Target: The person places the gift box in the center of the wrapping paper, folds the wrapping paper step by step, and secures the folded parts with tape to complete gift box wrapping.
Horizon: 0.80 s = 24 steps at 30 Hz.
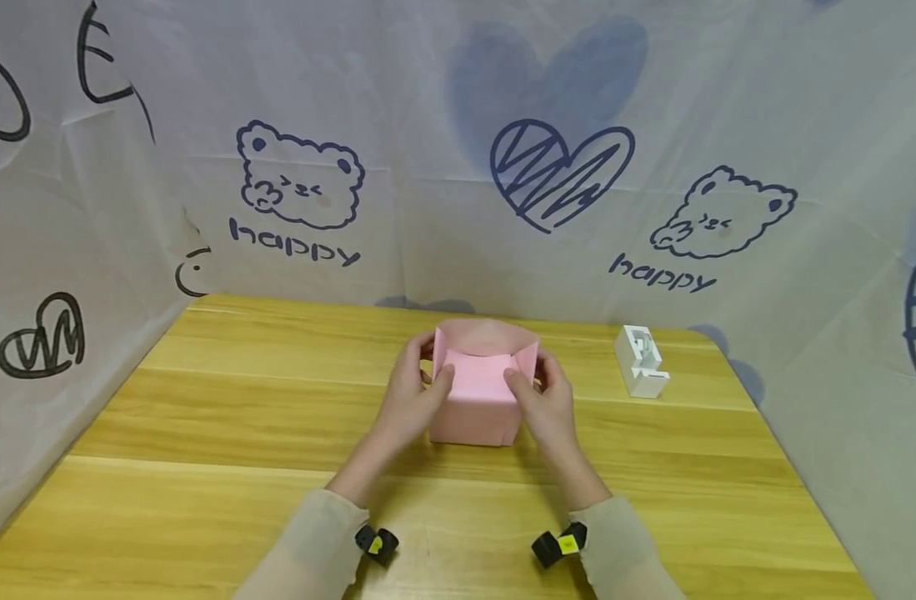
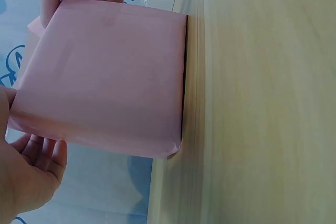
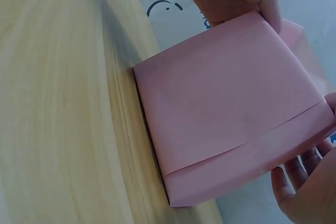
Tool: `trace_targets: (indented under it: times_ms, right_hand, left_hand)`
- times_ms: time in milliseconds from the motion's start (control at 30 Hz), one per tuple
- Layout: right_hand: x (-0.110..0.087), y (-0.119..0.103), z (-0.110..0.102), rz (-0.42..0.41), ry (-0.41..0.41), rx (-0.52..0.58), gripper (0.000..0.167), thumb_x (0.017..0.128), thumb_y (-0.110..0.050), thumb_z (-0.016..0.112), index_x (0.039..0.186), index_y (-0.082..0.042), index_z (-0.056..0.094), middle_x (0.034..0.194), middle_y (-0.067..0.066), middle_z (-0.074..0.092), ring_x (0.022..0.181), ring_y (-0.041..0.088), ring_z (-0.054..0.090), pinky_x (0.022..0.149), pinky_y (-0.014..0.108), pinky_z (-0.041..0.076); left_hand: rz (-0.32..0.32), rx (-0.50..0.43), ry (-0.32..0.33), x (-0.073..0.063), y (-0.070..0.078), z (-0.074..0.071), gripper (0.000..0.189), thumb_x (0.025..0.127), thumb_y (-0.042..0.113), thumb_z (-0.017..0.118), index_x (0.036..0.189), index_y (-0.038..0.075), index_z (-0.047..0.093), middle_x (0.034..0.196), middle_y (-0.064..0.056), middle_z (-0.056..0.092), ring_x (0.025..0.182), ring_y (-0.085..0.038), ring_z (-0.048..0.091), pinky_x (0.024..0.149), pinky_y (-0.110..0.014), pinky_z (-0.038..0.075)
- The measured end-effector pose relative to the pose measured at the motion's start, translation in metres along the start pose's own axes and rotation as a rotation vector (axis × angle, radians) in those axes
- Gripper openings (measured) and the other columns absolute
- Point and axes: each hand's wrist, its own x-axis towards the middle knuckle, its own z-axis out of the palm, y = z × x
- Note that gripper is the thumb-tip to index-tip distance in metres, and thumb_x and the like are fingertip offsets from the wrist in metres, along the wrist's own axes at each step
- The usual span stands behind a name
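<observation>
A pink paper box (image 1: 476, 421) stands on the table in front of me, with a raised back panel and upright side flaps at its top. My left hand (image 1: 412, 387) grips its left side, thumb over the front top edge and fingers along the side. On the opposite side my right hand (image 1: 551, 404) holds it the same way, thumb on the front top edge. In the right wrist view the box's front (image 3: 226, 98) shows a seam running along it. The left wrist view shows the plain front face (image 2: 105, 72) with its lower edge at the tabletop.
A white tape dispenser (image 1: 641, 362) sits at the back right of the wooden table (image 1: 240, 500). Behind and beside the table hangs a pale cloth (image 1: 427, 233) printed with bears and hearts. Black cameras (image 1: 377, 543) are strapped at both wrists.
</observation>
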Motion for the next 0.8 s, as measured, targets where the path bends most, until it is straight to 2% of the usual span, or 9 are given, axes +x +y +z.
trace_targets:
  times_ms: [233,333,433,500,600,733,800]
  right_hand:
    - [0.001,-0.003,0.001,0.028,-0.016,-0.016,0.042,0.096,-0.003,0.066,0.136,0.004,0.057,0.124,0.018,0.061,0.108,0.016,0.055,0.087,0.017,0.050]
    - [0.001,-0.002,0.000,0.039,-0.025,-0.011,0.042,0.096,-0.003,0.065,0.136,0.004,0.057,0.125,0.018,0.060,0.108,0.016,0.055,0.087,0.017,0.050]
    - [0.002,-0.002,-0.001,0.043,-0.036,-0.018,0.042,0.097,-0.004,0.065,0.137,0.003,0.056,0.128,0.019,0.060,0.110,0.018,0.055,0.087,0.017,0.050]
    - [0.002,-0.003,-0.002,0.045,-0.044,-0.028,0.042,0.097,-0.005,0.065,0.137,0.003,0.056,0.129,0.020,0.060,0.110,0.018,0.055,0.087,0.017,0.050]
    - [0.002,-0.004,-0.003,0.047,-0.055,-0.043,0.042,0.097,-0.006,0.066,0.137,0.003,0.056,0.130,0.020,0.060,0.111,0.020,0.056,0.087,0.016,0.050]
    - [0.002,-0.005,-0.003,0.049,-0.064,-0.056,0.043,0.098,-0.007,0.067,0.138,0.003,0.055,0.131,0.020,0.060,0.114,0.024,0.057,0.087,0.015,0.050]
    - [0.002,-0.005,-0.004,0.046,-0.065,-0.068,0.044,0.098,-0.008,0.067,0.139,0.003,0.055,0.132,0.020,0.060,0.115,0.025,0.056,0.088,0.016,0.050]
  left_hand:
    - [-0.023,0.032,0.038,0.000,0.002,0.003,0.051,0.092,0.004,0.065,0.140,-0.007,0.051,0.121,-0.020,0.061,0.110,-0.030,0.056,0.077,-0.026,0.047]
    - [-0.030,0.053,0.039,-0.002,0.001,0.005,0.052,0.094,0.006,0.065,0.142,-0.006,0.049,0.124,-0.020,0.060,0.112,-0.030,0.056,0.080,-0.030,0.048]
    - [0.003,0.087,0.029,-0.003,0.000,0.005,0.056,0.096,0.011,0.066,0.145,-0.006,0.045,0.129,-0.021,0.056,0.114,-0.032,0.054,0.086,-0.039,0.050]
    - [0.050,0.126,0.032,-0.003,0.001,0.004,0.061,0.096,0.015,0.067,0.147,-0.006,0.042,0.133,-0.023,0.052,0.116,-0.034,0.053,0.091,-0.045,0.051]
    - [0.160,0.229,0.066,-0.003,0.006,0.003,0.067,0.094,0.017,0.069,0.148,-0.007,0.038,0.139,-0.024,0.046,0.121,-0.036,0.052,0.099,-0.048,0.051]
    - [0.388,0.363,0.144,-0.002,0.018,0.001,0.067,0.091,0.016,0.069,0.146,-0.010,0.040,0.145,-0.028,0.042,0.131,-0.039,0.048,0.112,-0.050,0.044]
    - [0.503,0.424,0.154,-0.003,0.025,0.001,0.065,0.091,0.017,0.067,0.144,-0.011,0.042,0.145,-0.029,0.044,0.133,-0.041,0.047,0.115,-0.050,0.041]
